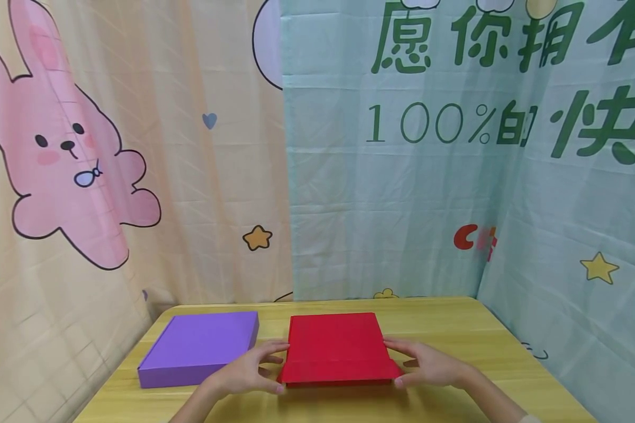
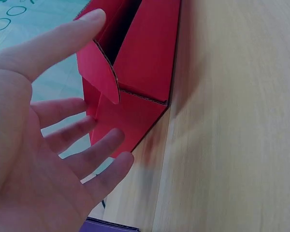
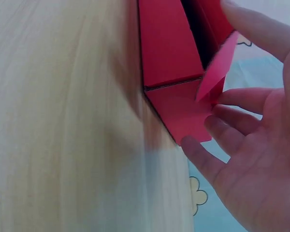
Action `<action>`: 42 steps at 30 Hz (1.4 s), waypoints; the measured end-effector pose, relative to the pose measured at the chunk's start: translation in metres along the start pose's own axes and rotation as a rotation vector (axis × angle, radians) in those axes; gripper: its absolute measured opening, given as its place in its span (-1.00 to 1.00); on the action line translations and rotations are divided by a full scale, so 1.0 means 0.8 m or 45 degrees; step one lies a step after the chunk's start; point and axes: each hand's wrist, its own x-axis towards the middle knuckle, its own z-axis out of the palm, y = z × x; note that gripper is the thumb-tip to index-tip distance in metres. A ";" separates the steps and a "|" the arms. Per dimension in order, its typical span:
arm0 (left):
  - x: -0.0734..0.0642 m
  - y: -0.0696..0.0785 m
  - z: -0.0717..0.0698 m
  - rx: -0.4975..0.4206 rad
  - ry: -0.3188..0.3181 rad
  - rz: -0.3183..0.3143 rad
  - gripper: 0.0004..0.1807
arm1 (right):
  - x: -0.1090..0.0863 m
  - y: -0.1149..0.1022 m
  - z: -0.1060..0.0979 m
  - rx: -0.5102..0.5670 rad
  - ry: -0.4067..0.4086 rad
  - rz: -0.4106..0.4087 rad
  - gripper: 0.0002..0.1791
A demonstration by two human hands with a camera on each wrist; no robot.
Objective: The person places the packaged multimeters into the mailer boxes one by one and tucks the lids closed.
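A red cardboard box lies flat on the table, its lid slightly raised along the near edge. A dark gap shows between lid and front wall in both wrist views. My left hand is at the box's left side, with fingertips right at the side wall and the thumb near the lid's front corner. Mirroring it, my right hand has its fingers along the right side and its thumb by the other front corner. Small side flaps stick out from the lid, the left flap and the right flap.
To the left of the red box, a closed purple box lies on the wooden table. Printed curtains hang behind the table and along both sides.
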 end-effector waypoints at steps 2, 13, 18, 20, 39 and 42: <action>0.000 0.000 0.002 0.036 0.009 0.009 -0.10 | -0.001 -0.001 0.001 -0.059 0.015 -0.007 -0.06; -0.002 0.001 0.007 0.064 0.043 0.075 -0.08 | 0.026 -0.012 0.011 -0.430 0.257 -0.086 -0.34; -0.001 0.002 0.006 0.037 0.025 0.044 -0.11 | 0.041 -0.016 0.008 -0.489 0.210 -0.139 -0.50; 0.002 0.002 0.006 0.028 0.031 0.022 -0.21 | 0.044 -0.016 0.006 -0.504 0.201 -0.143 -0.55; 0.028 0.002 0.017 0.193 0.283 -0.049 -0.65 | 0.052 -0.024 0.001 -0.584 0.025 -0.101 -0.58; 0.029 0.002 0.018 0.207 0.314 -0.080 -0.65 | 0.054 -0.031 -0.001 -0.634 0.000 -0.109 -0.59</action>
